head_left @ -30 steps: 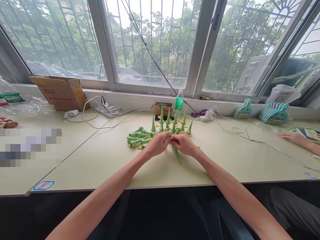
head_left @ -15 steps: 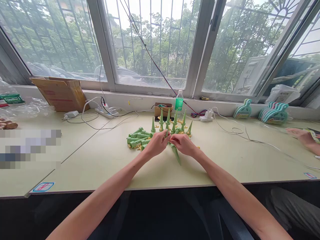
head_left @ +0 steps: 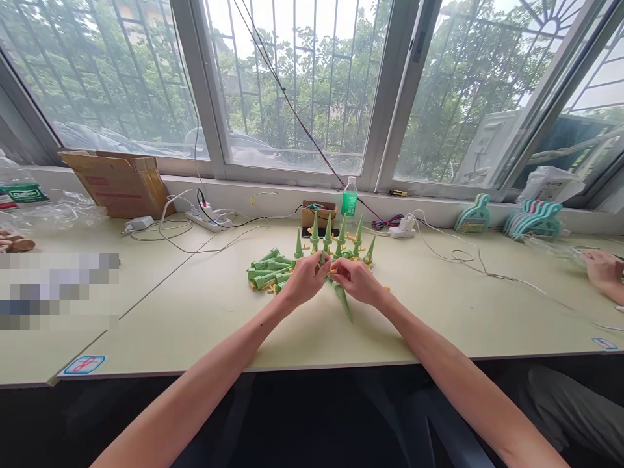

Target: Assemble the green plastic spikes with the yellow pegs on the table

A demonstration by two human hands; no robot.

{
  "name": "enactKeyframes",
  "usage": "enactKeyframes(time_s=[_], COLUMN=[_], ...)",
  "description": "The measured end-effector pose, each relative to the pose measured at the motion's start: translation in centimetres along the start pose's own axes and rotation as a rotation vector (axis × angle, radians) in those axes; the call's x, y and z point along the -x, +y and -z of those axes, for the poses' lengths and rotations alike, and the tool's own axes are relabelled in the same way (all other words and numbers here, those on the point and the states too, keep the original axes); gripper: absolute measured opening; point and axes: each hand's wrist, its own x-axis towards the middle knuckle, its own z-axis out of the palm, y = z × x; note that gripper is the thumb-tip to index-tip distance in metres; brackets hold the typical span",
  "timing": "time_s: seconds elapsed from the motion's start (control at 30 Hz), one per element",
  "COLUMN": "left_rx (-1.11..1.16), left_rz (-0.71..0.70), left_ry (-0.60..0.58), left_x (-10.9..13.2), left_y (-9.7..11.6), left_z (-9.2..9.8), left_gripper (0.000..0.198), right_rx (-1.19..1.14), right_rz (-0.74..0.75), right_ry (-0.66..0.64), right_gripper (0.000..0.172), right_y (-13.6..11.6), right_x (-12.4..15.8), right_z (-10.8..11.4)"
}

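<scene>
Head view: a pale worktop [head_left: 195, 312] ran below a barred window [head_left: 292, 84]. At its middle, the left hand [head_left: 305, 279] and right hand [head_left: 358, 281] met, each grip clamped on the upper end of one green cone [head_left: 342, 300], its tip pointing toward the person. More cones lay in a pile [head_left: 267, 270] just left of the hands; others stood upright [head_left: 336, 237] behind them. A cardboard box [head_left: 119, 182], a power strip [head_left: 209, 218] and a bottle [head_left: 349, 195] stood near the sill. Another person's hand [head_left: 604, 273] rested far right.
</scene>
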Motion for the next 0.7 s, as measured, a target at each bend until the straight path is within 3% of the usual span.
enactKeyframes(time_s=[0.13, 0.4, 0.7], left_rx=[-0.008, -0.014, -0.011], left_rz=[-0.007, -0.035, -0.028], left_ry=[-0.006, 0.006, 0.025], left_x=[0.04, 0.06, -0.01], left_y=[0.12, -0.28, -0.21], left_z=[0.05, -0.12, -0.19], left_gripper=[0.02, 0.019, 0.02], right_rx=[-0.001, 0.034, -0.004], right_rz=[0.003, -0.047, -0.009], right_ry=[0.002, -0.043, 0.018], right_gripper=[0.015, 0.03, 0.017], right_y=[0.09, -0.02, -0.18], right_x=[-0.03, 0.03, -0.09], right_z=[-0.01, 0.07, 0.12])
